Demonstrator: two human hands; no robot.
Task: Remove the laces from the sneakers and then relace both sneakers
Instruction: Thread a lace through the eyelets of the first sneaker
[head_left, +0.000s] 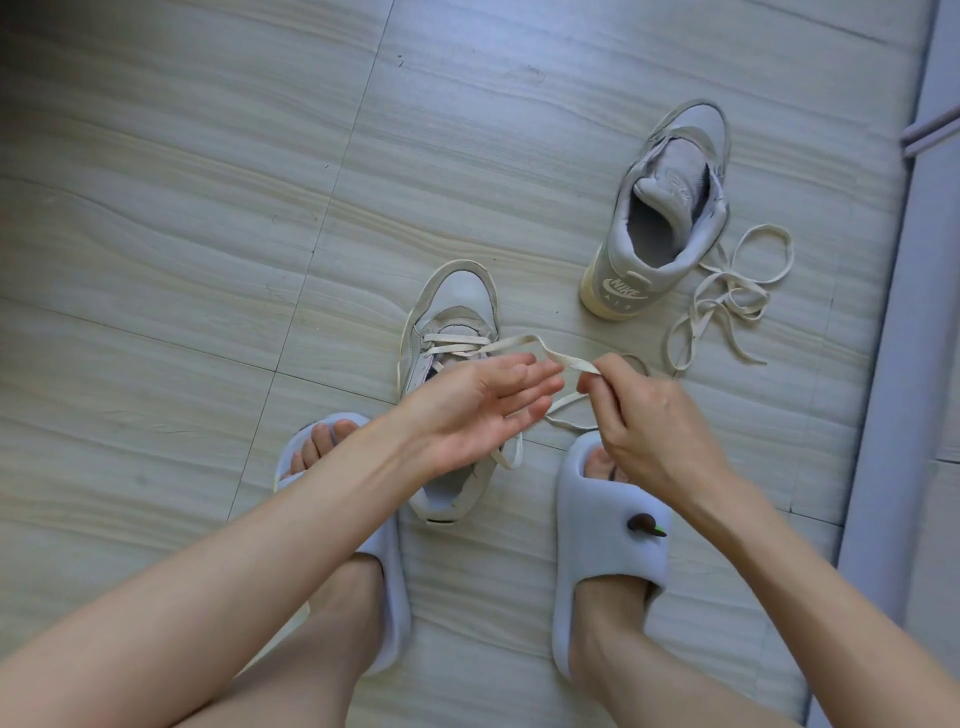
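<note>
Closest to us, our 2 feet rest on the tiled floor (182, 234) in pale blue slippers, the left slipper (382, 566) and the right slipper (602, 540) set apart, with a small dark charm (644, 524) on the right one. Between the slippers stands the near sneaker (452, 332), toe pointing away, its heel partly hidden under our left wrist. Above it, our left hand (478, 410) hovers palm up with its fingers straight and close together, gripping nothing. Just beside it, our right hand (649, 415) pinches the cream lace (545, 351) between thumb and fingers. That lace runs from the sneaker's lower eyelets, where we see about 2 crossings, across to the pinch, and a loose stretch loops down to the floor. Farther off to the right, the second sneaker (670, 208) stands with no lace, tongue pulled up. Its loose lace (727, 296) lies tangled on the floor just beside it, near the pale wall edge (904, 312).
</note>
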